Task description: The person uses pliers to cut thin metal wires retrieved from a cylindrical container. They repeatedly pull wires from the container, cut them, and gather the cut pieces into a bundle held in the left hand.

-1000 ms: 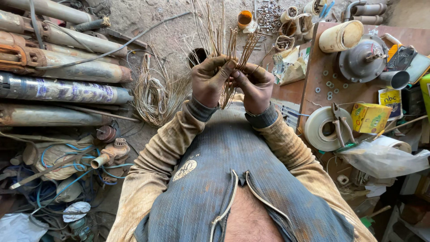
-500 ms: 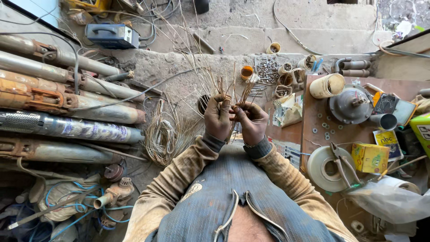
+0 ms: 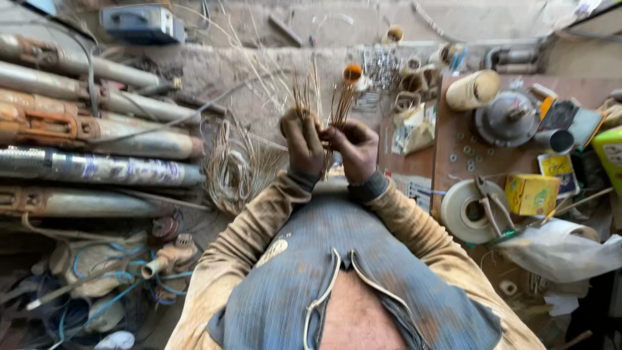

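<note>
My left hand (image 3: pixel 303 144) and right hand (image 3: pixel 350 149) are both closed around a bundle of thin copper wires (image 3: pixel 324 107), held upright between them, just above my chest. I judge it best to pinch low with the left and let the right fingertips part only a few strands, so the fan above stays untangled.

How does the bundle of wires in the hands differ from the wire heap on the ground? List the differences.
1. The wire bundle is gripped upright by the left hand and right hand; the wire heap lies loose on the ground, untouched.
2. The bundle's strands run mostly straight and fan out at the top; the heap's strands curve in loops.
3. The bundle looks smaller than the spread-out heap.
Both are thin, tan-coloured wire strands.
</note>
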